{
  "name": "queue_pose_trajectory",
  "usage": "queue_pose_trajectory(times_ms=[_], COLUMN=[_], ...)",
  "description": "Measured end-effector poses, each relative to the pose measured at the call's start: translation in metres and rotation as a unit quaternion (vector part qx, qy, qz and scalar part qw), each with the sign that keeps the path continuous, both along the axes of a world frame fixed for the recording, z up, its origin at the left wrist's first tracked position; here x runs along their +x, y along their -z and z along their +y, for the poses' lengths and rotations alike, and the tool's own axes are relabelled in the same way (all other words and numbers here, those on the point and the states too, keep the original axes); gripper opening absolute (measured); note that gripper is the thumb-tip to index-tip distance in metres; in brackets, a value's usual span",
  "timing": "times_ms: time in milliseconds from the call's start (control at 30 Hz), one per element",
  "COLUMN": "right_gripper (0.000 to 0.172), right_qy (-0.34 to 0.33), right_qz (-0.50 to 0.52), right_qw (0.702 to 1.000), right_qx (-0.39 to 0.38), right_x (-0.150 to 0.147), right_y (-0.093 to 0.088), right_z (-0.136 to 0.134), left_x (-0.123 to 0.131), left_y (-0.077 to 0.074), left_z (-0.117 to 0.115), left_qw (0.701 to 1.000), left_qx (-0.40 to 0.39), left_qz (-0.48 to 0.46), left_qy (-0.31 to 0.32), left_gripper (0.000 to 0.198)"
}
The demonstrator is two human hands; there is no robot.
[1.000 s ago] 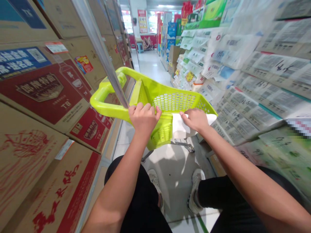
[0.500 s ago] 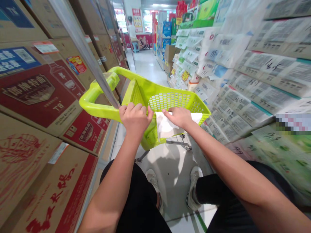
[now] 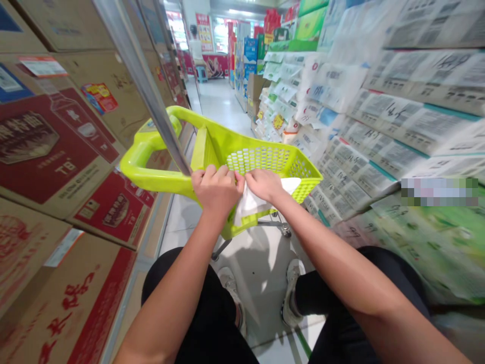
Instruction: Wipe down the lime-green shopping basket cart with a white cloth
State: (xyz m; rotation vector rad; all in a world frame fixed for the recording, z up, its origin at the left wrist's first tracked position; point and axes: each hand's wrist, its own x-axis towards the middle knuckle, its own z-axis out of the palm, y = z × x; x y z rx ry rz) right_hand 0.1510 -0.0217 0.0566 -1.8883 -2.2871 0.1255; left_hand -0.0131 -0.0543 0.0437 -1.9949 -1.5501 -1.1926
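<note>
A lime-green shopping cart (image 3: 212,120) with a perforated basket stands across the aisle before me, its loop handle pointing left. My left hand (image 3: 217,188) is closed over the near rim, just right of a slanting metal pole (image 3: 159,96) that passes in front of the handle. Beside it, almost touching, my right hand (image 3: 264,186) presses a white cloth (image 3: 250,203) against the same rim with its fingers closed. One part of the cloth hangs down the basket's outer side, and another sticks out right of the hand. My right fingertips are hidden.
Stacked cardboard cartons (image 3: 100,202) rise on the left. Packs of paper tissue (image 3: 401,111) are piled high on the right, with green packs (image 3: 435,237) lower down. A person (image 3: 197,48) sits on a blue stool far down the aisle. My shoes (image 3: 293,293) are below the cart.
My right hand has slid left along the rim with the cloth, closing up to my left hand. The cloth is more bunched. The view has shifted slightly.
</note>
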Motion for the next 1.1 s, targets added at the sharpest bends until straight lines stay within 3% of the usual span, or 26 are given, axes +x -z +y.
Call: queue_pose_trajectory(times_ms=[133,400,500,600,767,867,967,1100], right_gripper=[0.060,0.051,0.051,0.054,0.064,0.069,0.071,0.069], right_qy=[-0.019,0.107,0.122,0.115,0.022,-0.021,-0.011,0.034], right_qz=[-0.002,-0.081,-0.082,-0.073,-0.008,0.028,0.024,-0.023], right_qw=[1.000,0.991,0.989,0.990,1.000,0.999,1.000,0.999], right_qx=[0.002,-0.011,-0.016,-0.021,-0.004,0.003,0.012,0.022], right_x=[-0.010,0.094,0.111,0.094,0.019,-0.009,-0.001,0.052], right_y=[0.000,0.015,0.016,0.013,0.001,-0.003,0.001,0.010], right_z=[0.002,0.013,0.013,0.012,0.009,0.008,0.010,0.019], left_x=[-0.007,-0.028,-0.025,-0.016,0.004,0.006,0.003,-0.001], left_y=[-0.006,-0.003,0.003,0.006,0.005,0.005,0.006,0.006], left_z=[-0.002,0.003,0.008,0.010,0.012,0.013,0.014,0.015], left_qw=[1.000,0.999,1.000,1.000,1.000,0.999,0.996,0.992], left_qx=[-0.025,-0.045,-0.028,-0.010,0.011,0.019,0.043,0.059], left_qz=[0.010,0.020,0.001,-0.003,0.023,0.046,0.076,0.114], left_qy=[0.012,0.003,0.005,0.006,0.003,0.006,0.010,-0.003], left_gripper=[0.037,0.041,0.041,0.040,0.040,0.040,0.037,0.036])
